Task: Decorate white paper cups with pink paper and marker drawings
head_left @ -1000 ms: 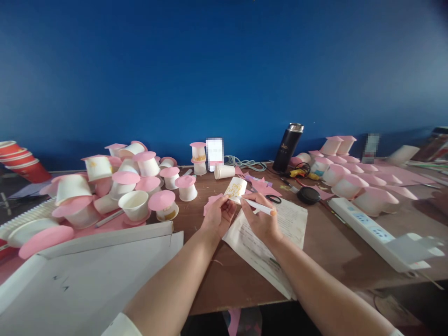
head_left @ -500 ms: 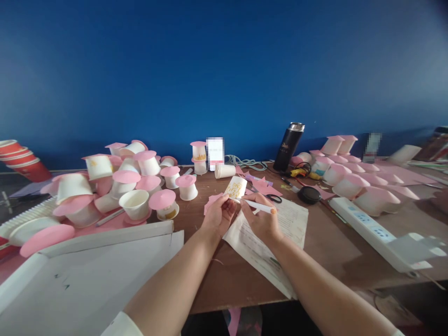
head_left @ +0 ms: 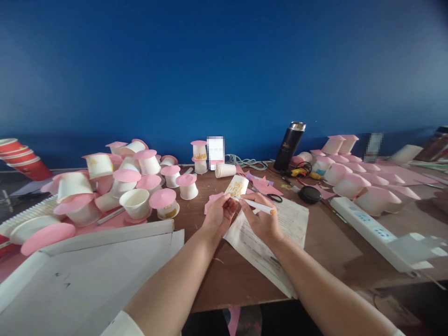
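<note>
My left hand (head_left: 221, 212) is closed on the near rim of a white paper cup (head_left: 236, 186), which lies tilted and carries yellow-orange drawn marks. Between the fingers of my right hand (head_left: 261, 219) is a white marker (head_left: 257, 205) with an orange end, its tip at the cup's lower edge. A printed sheet of paper (head_left: 290, 224) lies under my right hand and wrist. Pink cut paper (head_left: 212, 203) shows just left of the cup. Beyond my right hand rest black-handled scissors (head_left: 275, 198).
Several white cups with pink paper discs (head_left: 163, 199) crowd the left, behind a white box lid (head_left: 105, 270). A power strip (head_left: 367, 224), a black round lid (head_left: 310, 194) and more pink-topped cups (head_left: 376, 199) stand right. A black flask (head_left: 290, 147) leans near the blue wall (head_left: 224, 70).
Hardly anything differs. The cup and the marker tip have shifted very slightly within my hands; both hands keep their hold.
</note>
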